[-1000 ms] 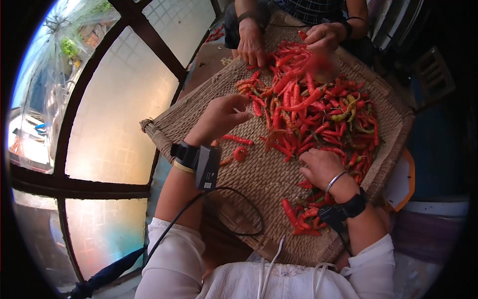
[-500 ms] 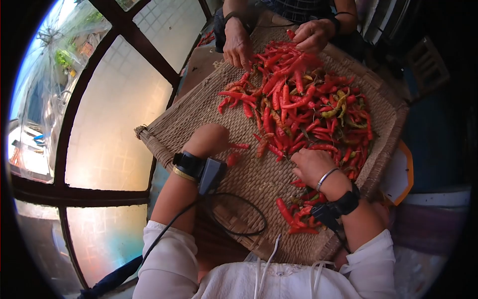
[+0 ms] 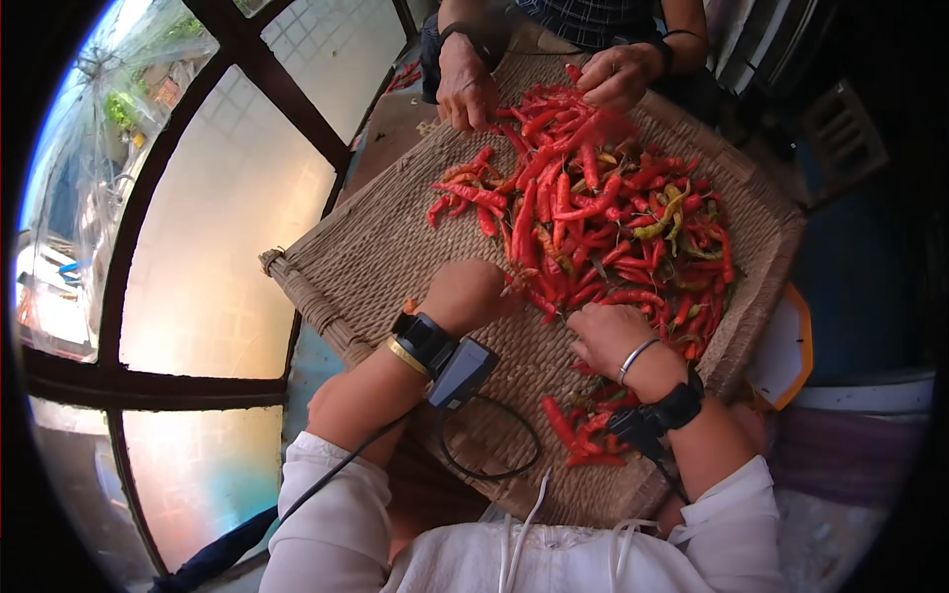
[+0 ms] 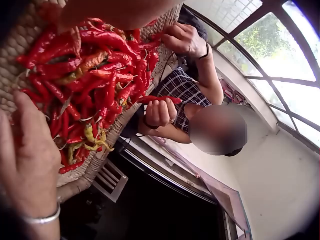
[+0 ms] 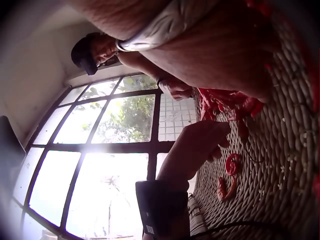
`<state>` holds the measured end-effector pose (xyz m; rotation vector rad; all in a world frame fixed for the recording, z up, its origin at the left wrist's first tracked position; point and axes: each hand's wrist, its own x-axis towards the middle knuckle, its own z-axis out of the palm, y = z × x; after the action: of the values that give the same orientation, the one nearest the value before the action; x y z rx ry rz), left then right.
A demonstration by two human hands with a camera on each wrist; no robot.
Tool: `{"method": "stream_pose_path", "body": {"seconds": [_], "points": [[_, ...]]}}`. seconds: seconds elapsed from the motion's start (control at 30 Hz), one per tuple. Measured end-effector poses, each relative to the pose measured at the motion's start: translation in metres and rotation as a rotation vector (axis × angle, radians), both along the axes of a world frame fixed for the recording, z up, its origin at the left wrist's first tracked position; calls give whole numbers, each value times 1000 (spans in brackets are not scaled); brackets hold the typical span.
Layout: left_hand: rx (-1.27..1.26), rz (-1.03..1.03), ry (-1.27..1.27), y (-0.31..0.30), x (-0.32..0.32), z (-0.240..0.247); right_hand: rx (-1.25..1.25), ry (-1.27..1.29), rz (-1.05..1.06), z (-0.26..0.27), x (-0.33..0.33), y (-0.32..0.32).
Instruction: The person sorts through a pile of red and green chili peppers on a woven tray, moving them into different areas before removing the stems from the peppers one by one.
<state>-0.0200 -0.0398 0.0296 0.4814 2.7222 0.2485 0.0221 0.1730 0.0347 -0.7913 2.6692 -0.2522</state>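
Note:
My left hand [image 3: 474,294] is over the woven tray [image 3: 366,237], its fingertips by a shrivelled chili pepper [image 3: 518,281] at the near left edge of the red chili pile [image 3: 583,198]. Its fingers look bent in the right wrist view; I cannot tell whether they pinch anything. A curled red chili [image 5: 232,164] and an orange one [image 5: 227,189] lie on the weave below it. My right hand [image 3: 618,341], with a silver bangle, is at the pile's near edge, its fingertips hidden. A smaller group of red chilies [image 3: 583,430] lies near its wrist.
Across the tray another person works at the pile; their left hand [image 4: 160,112] holds a red chili and their right hand [image 3: 467,94] is at the far edge. Framed windows [image 3: 227,237] line the left. A black cable [image 3: 494,474] loops from my left wrist device.
My left hand drew back from the pile's left side toward the loose chilies, then moved right to the pile's near edge. My right hand stays at about the same place.

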Motion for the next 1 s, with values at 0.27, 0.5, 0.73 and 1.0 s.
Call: {"method": "stream_pose_path", "body": {"seconds": [0.27,0.5,0.73,1.0], "points": [[124,-16,-106,3,-6,10,8,-4,-1,-2,0,1],[261,226,185,-38,-15,30,28,-7,9,-3,0,1],[-267,26,-64,-48,5,13,20,-12,12,-3,0,0],[-170,-57,-219,-42,-6,15,42,-31,20,1,-2,0]]}}
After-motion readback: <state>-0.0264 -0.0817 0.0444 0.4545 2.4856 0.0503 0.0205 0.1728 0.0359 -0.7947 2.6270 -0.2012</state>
